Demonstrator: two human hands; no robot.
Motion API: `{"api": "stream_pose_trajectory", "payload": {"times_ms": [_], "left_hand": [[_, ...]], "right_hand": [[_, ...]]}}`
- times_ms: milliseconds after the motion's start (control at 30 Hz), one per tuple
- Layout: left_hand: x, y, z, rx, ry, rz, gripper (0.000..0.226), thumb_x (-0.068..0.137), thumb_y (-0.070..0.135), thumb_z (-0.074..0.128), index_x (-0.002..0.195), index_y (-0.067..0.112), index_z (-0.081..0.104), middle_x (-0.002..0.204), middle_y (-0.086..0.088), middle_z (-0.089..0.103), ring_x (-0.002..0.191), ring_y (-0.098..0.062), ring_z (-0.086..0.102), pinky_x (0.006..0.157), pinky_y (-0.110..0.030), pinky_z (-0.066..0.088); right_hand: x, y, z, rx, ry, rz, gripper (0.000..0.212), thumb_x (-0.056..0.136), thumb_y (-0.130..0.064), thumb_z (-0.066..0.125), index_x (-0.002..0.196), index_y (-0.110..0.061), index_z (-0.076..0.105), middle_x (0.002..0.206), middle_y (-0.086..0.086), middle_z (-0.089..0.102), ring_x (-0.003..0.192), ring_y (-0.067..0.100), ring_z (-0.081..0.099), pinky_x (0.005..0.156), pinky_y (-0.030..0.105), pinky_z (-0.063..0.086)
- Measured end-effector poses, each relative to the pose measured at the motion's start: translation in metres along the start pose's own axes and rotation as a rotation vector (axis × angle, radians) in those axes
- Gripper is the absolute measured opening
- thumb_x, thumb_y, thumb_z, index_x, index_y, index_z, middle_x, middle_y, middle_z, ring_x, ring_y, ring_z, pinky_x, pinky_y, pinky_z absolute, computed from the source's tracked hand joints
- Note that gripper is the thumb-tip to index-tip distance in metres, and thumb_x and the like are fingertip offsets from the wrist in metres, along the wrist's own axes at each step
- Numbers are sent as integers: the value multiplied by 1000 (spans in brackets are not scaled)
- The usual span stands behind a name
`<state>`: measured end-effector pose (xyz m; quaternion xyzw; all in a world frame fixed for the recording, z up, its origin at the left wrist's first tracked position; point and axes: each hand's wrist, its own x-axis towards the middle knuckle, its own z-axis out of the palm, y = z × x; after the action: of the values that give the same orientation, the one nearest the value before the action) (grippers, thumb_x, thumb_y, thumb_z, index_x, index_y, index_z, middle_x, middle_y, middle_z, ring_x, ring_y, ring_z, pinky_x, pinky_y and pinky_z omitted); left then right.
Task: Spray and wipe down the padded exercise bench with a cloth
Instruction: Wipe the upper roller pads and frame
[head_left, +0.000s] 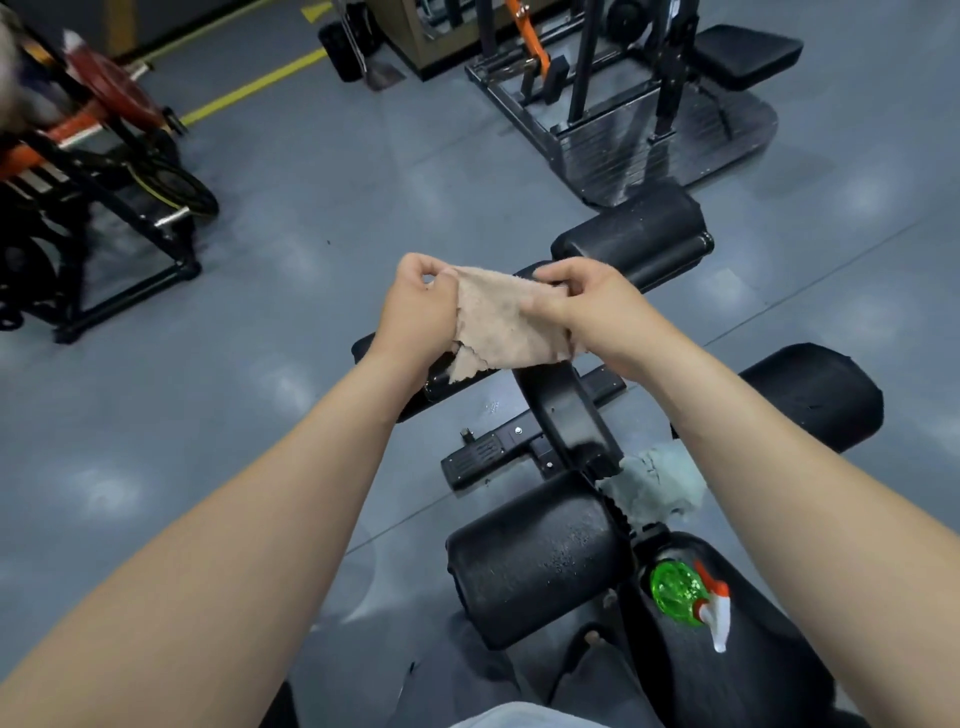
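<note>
A pinkish-beige cloth (503, 327) is stretched between both hands above the black bench frame (563, 400). My left hand (423, 304) pinches its left edge, and my right hand (582, 306) grips its right side. Below them lie the bench's black padded rollers (535, 564), one near the bottom centre, one to the right (815, 397) and one farther off (634, 234). A green spray bottle (683, 592) with a white and orange trigger lies on the black seat pad (748, 670) at lower right. A grey-green cloth (657, 483) is draped over the frame behind the bottle.
Grey gym floor (260, 364) surrounds the bench. A black and orange machine with a red weight plate (109, 93) stands at far left. A weight-stack machine (613, 119) with a black pad sits at the back right. Yellow lines mark the floor behind.
</note>
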<state>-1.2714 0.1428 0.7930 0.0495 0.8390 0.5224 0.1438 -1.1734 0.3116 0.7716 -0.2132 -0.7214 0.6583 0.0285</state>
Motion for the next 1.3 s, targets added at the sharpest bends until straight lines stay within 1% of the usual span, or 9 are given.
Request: {"api": "stream_pose_trajectory", "payload": {"times_ms": [100,233,367,533,700,900,1000,1167,1300], "left_hand": [[8,0,-3,-9,-9,-49,5,97,22,54,100,18,56,91,-6,61,66,-21,62,56,-39,60],[12,10,-3,-159,-103,-61,10,96,15,59,90,7,59,82,-15,63,67,-26,64,66,-38,56],[22,35,-9,-360,-224,-205,49,106,43,44,97,1,69,97,-16,76,91,-31,74,76,-33,60],[55,51,-22,-439,-357,-316,80,105,59,19,113,-2,71,108,-22,75,108,-34,71,93,-42,57],[75,60,4,-120,-291,-149,36,104,30,41,99,6,67,94,-16,77,79,-26,69,67,-29,54],[109,32,61,273,-294,75,19,93,20,49,92,10,65,90,-7,74,72,-20,61,69,-35,57],[120,14,85,411,-358,148,12,93,19,52,97,16,63,93,1,68,86,-22,64,75,-31,52],[138,-18,110,559,-434,335,40,97,31,57,133,14,51,137,-5,50,124,-24,50,89,-28,35],[151,-33,125,607,-438,383,58,94,51,60,140,18,45,141,-2,46,127,-25,48,95,-39,45]], "right_hand": [[12,-5,5,23,73,60,15,89,-16,69,83,-8,58,65,13,57,48,23,52,50,30,43],[33,-13,17,-23,118,63,23,95,-29,62,78,-14,54,60,0,54,46,17,50,50,27,43],[47,-28,33,171,-112,44,41,95,-49,61,99,-9,72,90,10,76,81,28,73,79,44,59],[62,-39,32,229,-92,36,14,98,-28,67,100,-15,62,76,3,70,72,25,64,69,39,58],[74,-35,15,191,-5,106,6,101,-21,58,102,-16,62,82,5,65,68,19,63,65,38,58],[78,-20,-45,190,202,150,7,99,-14,60,102,-16,65,91,7,67,75,20,66,71,42,63],[79,-17,-76,122,315,137,13,96,-9,60,100,-20,66,97,9,65,74,23,66,62,36,58],[91,-17,-106,-72,480,123,27,91,-1,58,86,-26,65,87,4,61,75,25,61,69,40,56],[107,-19,-114,-278,505,74,18,94,-9,60,93,-26,67,82,-1,64,67,14,59,59,18,49]]}}
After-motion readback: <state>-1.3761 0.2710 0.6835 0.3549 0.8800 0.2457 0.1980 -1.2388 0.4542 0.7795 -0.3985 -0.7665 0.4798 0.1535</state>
